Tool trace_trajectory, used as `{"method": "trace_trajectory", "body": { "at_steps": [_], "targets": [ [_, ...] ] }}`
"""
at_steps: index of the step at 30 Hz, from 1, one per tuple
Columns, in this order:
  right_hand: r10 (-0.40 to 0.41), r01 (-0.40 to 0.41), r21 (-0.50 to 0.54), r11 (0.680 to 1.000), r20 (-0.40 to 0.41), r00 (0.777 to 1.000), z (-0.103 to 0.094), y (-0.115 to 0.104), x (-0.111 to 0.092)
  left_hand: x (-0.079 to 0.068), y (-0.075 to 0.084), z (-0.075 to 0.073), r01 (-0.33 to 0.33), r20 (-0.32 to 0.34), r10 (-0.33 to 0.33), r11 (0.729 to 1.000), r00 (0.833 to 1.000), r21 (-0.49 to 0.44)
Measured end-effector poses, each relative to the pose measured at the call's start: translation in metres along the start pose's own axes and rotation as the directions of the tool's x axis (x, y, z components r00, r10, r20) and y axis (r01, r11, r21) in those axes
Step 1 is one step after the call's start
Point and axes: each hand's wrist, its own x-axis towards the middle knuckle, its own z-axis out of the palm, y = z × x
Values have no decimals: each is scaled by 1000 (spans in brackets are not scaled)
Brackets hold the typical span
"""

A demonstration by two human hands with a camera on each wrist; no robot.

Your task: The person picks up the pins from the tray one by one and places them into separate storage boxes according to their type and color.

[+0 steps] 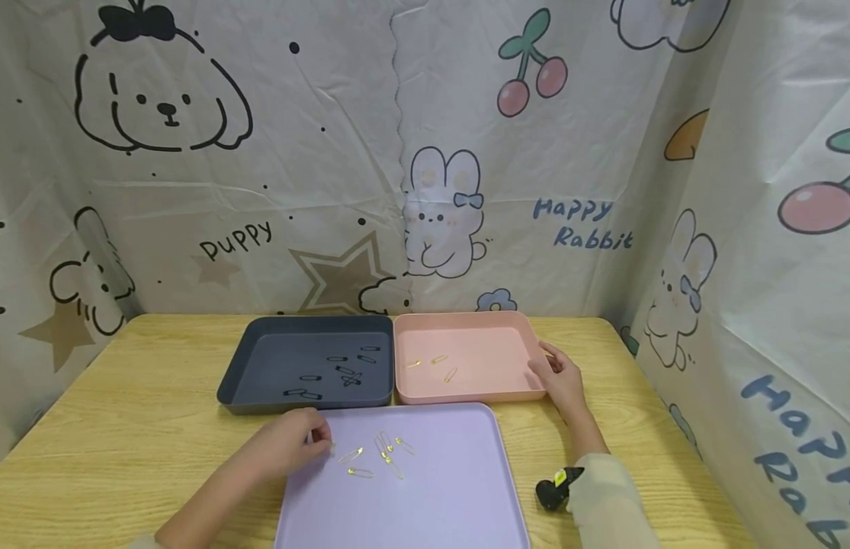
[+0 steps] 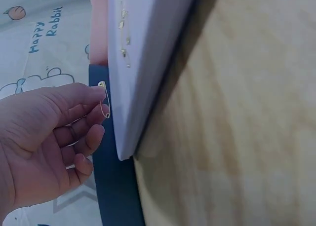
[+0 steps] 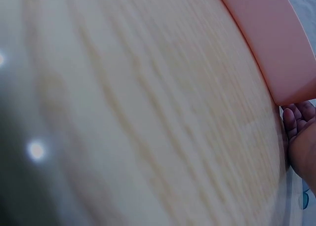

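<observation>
My left hand is over the left edge of the lilac tray. Between thumb and index finger it pinches a gold safety pin, seen best in the left wrist view. Several gold safety pins lie on the lilac tray, to the right of that hand. My right hand holds the right rim of the pink tray, thumb at the rim and fingers by the outer wall. Three gold safety pins lie inside the pink tray.
Left of the pink tray, touching it, stands a dark grey tray with several black safety pins. The lilac tray lies in front of both on the wooden table. A printed cloth hangs behind and at the sides.
</observation>
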Motion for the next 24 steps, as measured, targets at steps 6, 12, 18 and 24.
{"method": "trace_trajectory", "body": {
  "at_steps": [6,12,18,24],
  "targets": [
    [-1,1,13,1000,0,1000,0,0,0,11,4,-5,-16,-26,16,1000,1000,18],
    [-3,3,18,1000,-1,1000,0,0,1,27,14,-11,3,-38,-2,1000,999,27],
    [-7,7,6,1000,3,1000,0,1,1,44,28,-17,0,-34,0,1000,999,6],
    [-14,14,8,1000,5,1000,-1,1,0,65,40,-20,-4,-36,4,1000,999,-18]
  ]
}}
